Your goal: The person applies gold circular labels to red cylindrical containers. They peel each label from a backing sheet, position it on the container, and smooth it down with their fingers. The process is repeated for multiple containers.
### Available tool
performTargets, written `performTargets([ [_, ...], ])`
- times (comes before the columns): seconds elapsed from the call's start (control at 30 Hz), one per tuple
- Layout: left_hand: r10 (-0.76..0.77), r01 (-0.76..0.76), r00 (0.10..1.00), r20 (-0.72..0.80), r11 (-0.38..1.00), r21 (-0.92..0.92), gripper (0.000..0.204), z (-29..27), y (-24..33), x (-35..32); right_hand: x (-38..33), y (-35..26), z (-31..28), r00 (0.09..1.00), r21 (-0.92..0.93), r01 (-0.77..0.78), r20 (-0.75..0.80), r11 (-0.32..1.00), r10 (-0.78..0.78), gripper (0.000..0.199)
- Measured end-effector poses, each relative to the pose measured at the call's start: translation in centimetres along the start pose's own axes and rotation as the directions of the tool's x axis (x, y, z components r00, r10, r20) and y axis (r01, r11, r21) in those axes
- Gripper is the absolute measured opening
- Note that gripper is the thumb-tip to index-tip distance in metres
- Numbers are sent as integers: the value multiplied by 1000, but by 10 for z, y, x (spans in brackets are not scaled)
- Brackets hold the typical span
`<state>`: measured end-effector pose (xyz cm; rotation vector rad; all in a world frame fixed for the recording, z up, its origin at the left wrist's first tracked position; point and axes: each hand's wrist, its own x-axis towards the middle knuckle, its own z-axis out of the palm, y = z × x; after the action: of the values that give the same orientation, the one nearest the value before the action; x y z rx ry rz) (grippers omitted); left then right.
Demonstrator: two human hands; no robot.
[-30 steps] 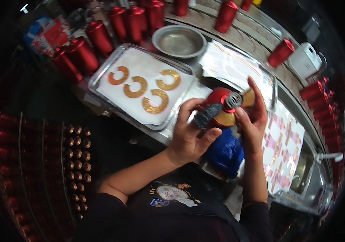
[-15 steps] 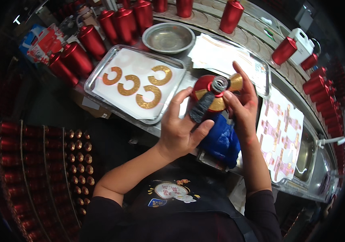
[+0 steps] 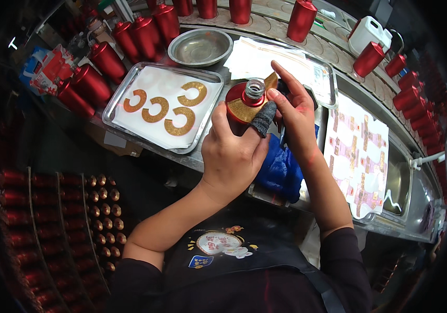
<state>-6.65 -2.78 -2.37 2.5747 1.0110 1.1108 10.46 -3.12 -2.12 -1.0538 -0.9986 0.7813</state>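
Observation:
A red bottle (image 3: 232, 93) with a threaded clear glass neck stands upright between my hands over the table's near edge. Round its shoulder lies a gold C-shaped decal (image 3: 243, 111), with one end (image 3: 271, 81) sticking up on the right. My left hand (image 3: 230, 164) grips the bottle from the near left. A dark grey cover (image 3: 263, 120) on one of its fingers presses the decal's front. My right hand (image 3: 298, 112) pinches near the raised decal end with its thumb, while other fingers stretch out behind. A blue cloth (image 3: 281, 175) sits below the bottle.
Left of the hands, a metal tray (image 3: 113, 112) holds several gold decals (image 3: 180, 121) on white paper. Behind stand a metal bowl (image 3: 200, 48), white sheets (image 3: 265, 60) and several red bottles (image 3: 109, 60). To the right are a patterned decal sheet (image 3: 359, 156) and a sink (image 3: 403, 180).
The bottle and both hands appear farther left and slightly higher, and the whole view has shifted. My left covered finger has swung from the neck's near left to the decal's right front.

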Motion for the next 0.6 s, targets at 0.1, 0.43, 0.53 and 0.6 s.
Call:
performTargets([
  [0.1,83,-83,996,16,996,-28,33,-4,-6,-1,2,2,-4,998,67,62,27,996,-64,54],
  [0.43,-135,153,988,71,879,-451,84,14,-31,26,-1,-1,-7,997,-52,33,74,998,-29,63],
  [0.53,-53,292,947,317,549,-783,87,2,-50,47,1,-4,-8,990,-29,129,62,991,-127,64],
  [0.6,-80,505,862,500,222,-834,89,-3,-54,47,-3,-6,-8,993,-3,96,72,995,-95,64],
])
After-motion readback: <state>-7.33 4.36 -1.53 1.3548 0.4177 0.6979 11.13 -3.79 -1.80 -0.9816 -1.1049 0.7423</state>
